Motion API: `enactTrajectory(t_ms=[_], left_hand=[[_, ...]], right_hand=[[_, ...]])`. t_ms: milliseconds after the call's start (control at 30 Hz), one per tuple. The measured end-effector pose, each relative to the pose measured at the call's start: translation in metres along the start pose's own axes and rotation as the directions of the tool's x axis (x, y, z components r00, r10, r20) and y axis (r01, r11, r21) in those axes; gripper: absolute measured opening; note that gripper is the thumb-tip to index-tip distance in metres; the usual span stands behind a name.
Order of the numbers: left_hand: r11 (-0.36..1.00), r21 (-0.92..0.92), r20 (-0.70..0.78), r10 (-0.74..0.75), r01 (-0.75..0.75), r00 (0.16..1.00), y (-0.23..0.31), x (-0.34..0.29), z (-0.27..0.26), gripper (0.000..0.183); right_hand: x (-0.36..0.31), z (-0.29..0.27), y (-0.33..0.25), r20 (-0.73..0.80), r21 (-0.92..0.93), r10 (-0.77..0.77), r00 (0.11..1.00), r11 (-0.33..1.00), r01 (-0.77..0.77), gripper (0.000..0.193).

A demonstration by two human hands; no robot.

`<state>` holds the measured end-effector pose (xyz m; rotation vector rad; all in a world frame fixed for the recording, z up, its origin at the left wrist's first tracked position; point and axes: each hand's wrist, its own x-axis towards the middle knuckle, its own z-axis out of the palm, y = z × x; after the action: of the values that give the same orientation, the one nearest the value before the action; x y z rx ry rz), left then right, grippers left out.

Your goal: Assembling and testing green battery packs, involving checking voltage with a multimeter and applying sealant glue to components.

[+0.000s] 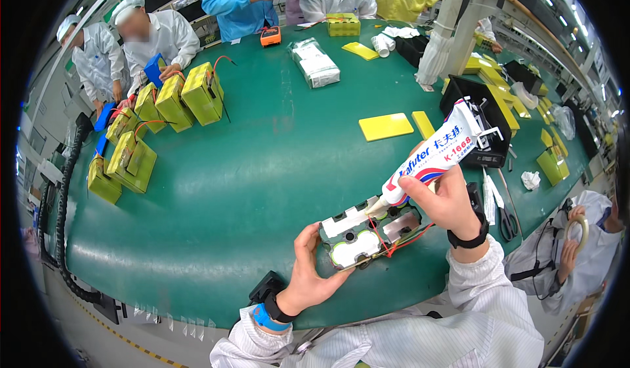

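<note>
A battery pack (355, 248) with bare metal strips and thin red wires lies on the green table near its front edge. My left hand (307, 273) grips its left end between thumb and fingers. Above the pack, my right hand (446, 200) is closed round a white glue tube (430, 151) with red and blue print. The tube is tilted, its pale nozzle (376, 208) pointing down at a strip on the pack's upper side. Whether the nozzle touches the strip, I cannot tell. Some fingers of my right hand are hidden behind the tube.
Beyond the tube stands a black bin (502, 122). Yellow sheets (386, 127) lie nearby, and scissors (507, 223) rest to the right. Several yellow-wrapped battery packs (202, 93) stand at the left. A white package (315, 63) lies at the back, where other people work.
</note>
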<state>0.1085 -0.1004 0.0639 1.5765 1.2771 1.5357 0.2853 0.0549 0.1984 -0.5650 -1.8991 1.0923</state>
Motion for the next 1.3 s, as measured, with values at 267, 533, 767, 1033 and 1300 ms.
enactTrajectory(t_ms=[267, 533, 767, 1033, 1300], left_hand=[[1.0, -0.007, -0.095, 0.009, -0.01, 0.995, -0.002, -0.006, -0.003, 0.089], [1.0, -0.003, -0.051, -0.009, 0.009, 0.999, 0.001, -0.006, 0.006, 0.089], [1.0, 0.0, -0.03, 0.0, 0.0, 1.0, 0.003, -0.004, 0.002, 0.09], [1.0, -0.022, -0.037, -0.019, 0.018, 0.999, -0.002, -0.002, 0.002, 0.089], [1.0, -0.024, -0.055, -0.001, 0.0, 0.998, 0.0, -0.004, 0.003, 0.089]], right_hand=[[0.001, 0.006, 0.006, -0.025, -0.027, -0.02, 0.999, 0.999, 0.019, 0.009], [-0.023, -0.011, 0.04, -0.038, 0.118, 0.098, 0.994, 0.989, -0.093, 0.028], [-0.02, -0.008, 0.044, -0.031, 0.164, 0.103, 0.994, 0.982, -0.096, 0.041], [-0.015, -0.009, 0.04, 0.012, 0.11, 0.104, 0.995, 0.988, -0.105, 0.037], [-0.017, -0.006, 0.038, -0.004, 0.131, 0.099, 0.995, 0.987, -0.097, 0.034]])
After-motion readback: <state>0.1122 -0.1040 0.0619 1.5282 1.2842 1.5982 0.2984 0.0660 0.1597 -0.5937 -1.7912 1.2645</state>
